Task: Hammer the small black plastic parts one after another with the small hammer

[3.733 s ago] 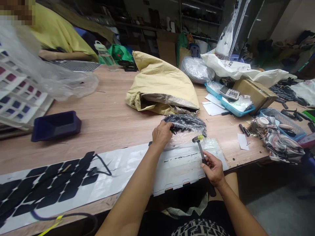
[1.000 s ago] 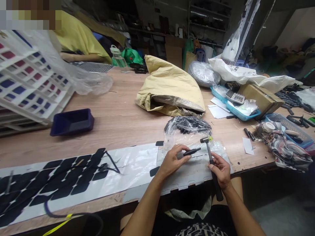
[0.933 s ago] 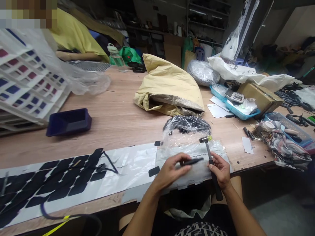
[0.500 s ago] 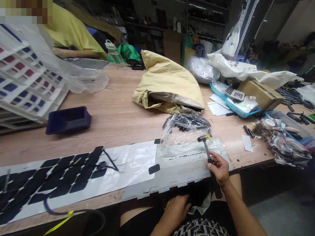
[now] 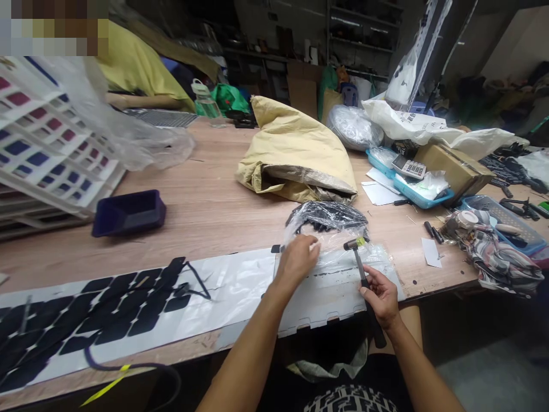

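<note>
My right hand [image 5: 380, 297] is wrapped round the dark handle of a small hammer [image 5: 359, 260], whose head with a yellow-green face points up over a grey board [image 5: 338, 292]. My left hand [image 5: 298, 257] is above the board at the near edge of a clear plastic bag [image 5: 332, 214] of black pieces. Its fingers are curled together, and whatever they pinch is hidden. Left of it lies a white sheet [image 5: 240, 274] bearing rows of black rounded patches [image 5: 114, 306].
A yellow sack [image 5: 300, 149] lies behind the bag. On the left are a dark blue tray [image 5: 128, 213] and a white basket [image 5: 55, 143]; a person in yellow [image 5: 146, 63] sits beyond. Blue trays [image 5: 424, 194], a carton [image 5: 454, 169] and bundled cloth [image 5: 493, 246] crowd the right.
My left hand has risen from my lap over the board to the plastic bag, and its fingers are curled there. The right hand still holds the hammer in about the same place.
</note>
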Action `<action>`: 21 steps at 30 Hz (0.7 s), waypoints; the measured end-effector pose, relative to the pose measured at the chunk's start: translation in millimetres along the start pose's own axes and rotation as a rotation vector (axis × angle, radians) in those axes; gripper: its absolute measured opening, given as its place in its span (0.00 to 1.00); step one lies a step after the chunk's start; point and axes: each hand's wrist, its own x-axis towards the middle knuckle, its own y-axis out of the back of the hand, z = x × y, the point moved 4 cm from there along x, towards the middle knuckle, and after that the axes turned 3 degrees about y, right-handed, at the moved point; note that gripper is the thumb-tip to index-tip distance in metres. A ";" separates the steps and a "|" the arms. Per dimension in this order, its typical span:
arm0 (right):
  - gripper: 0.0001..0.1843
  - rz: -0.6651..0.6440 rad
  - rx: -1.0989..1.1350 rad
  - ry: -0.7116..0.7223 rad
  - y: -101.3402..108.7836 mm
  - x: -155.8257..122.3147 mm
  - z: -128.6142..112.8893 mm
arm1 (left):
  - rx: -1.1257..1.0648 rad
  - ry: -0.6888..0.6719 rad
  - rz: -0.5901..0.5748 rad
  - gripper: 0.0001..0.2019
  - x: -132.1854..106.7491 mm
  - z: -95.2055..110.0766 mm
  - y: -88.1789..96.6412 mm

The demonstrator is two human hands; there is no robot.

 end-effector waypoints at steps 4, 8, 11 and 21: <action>0.25 -0.009 -0.021 0.006 -0.4 0.0 3.0 | 0.351 0.190 0.145 0.16 41.9 -29.4 4.6; 0.26 -0.015 -0.045 0.010 -1.5 -0.9 4.7 | 0.422 0.231 0.171 0.16 59.1 -47.8 2.7; 0.26 -0.020 -0.064 0.008 -2.2 -1.7 3.2 | 0.353 0.265 0.164 0.17 69.5 -58.5 0.3; 0.25 -0.012 -0.121 0.013 -2.5 -1.6 -1.5 | 0.118 0.464 0.122 0.19 78.7 -64.1 6.4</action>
